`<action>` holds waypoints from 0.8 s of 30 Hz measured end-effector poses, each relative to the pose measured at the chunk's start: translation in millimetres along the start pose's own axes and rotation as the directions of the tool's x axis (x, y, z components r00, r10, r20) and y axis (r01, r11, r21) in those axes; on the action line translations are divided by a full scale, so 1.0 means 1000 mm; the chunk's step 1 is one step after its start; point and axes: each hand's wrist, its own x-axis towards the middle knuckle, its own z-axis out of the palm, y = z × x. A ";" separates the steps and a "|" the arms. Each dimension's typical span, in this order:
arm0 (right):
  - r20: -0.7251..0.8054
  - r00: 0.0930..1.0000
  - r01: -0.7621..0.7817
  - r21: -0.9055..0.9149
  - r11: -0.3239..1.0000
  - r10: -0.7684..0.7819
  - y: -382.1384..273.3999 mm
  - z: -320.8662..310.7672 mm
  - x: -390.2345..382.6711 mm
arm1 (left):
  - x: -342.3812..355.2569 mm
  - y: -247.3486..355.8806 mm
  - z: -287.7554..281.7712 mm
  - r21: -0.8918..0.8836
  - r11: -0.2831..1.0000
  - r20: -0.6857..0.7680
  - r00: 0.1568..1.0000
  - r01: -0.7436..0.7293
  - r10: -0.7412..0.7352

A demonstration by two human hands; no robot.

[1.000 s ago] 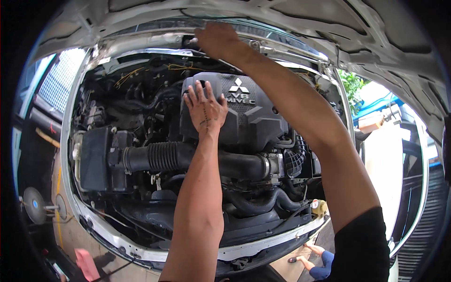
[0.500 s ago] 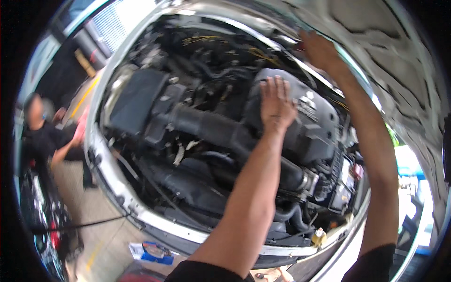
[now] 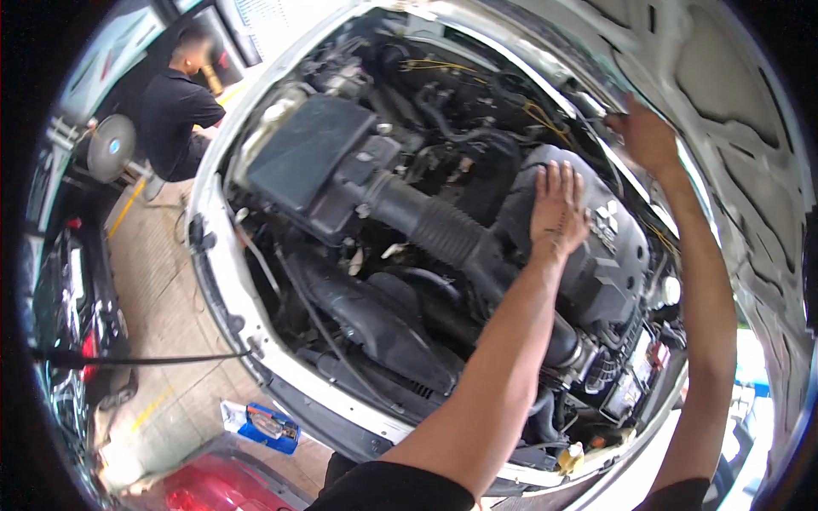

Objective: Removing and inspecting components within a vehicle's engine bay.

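Note:
I look down into a white car's open engine bay. My left hand [image 3: 558, 209] lies flat, fingers spread, on the grey plastic engine cover [image 3: 596, 264]. My right hand [image 3: 645, 134] reaches up to the far edge of the bay, fingers at the base of the raised white hood [image 3: 724, 94] near yellow wires [image 3: 537, 115]. Whether it grips anything there I cannot tell. A ribbed black intake hose [image 3: 430, 228] runs from the black air box [image 3: 307, 153] toward the engine cover.
Another person in a black shirt [image 3: 175, 106] crouches at the far left beside a round grey object. A blue box [image 3: 268, 426] lies on the tiled floor in front of the bumper. A black car [image 3: 72, 332] stands at left; a red object sits at bottom.
The view has swung left and tilted, so the engine bay now sits diagonally and the person at left shows. Both hands stay on the engine cover and the hood's base.

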 end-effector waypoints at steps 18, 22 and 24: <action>-0.021 0.984 0.172 -0.175 0.969 -0.179 0.003 -0.006 0.000 | 0.001 0.009 -0.002 0.047 0.999 0.008 1.000 -0.013 0.012; 0.148 0.935 -0.320 -0.043 0.947 0.323 0.001 -0.016 0.011 | 0.002 0.009 0.000 -0.016 1.000 0.033 0.999 -0.002 0.003; 0.133 0.971 -0.192 -0.071 0.979 0.200 -0.004 -0.023 0.010 | 0.006 0.008 0.000 0.007 1.000 0.015 1.000 -0.010 0.009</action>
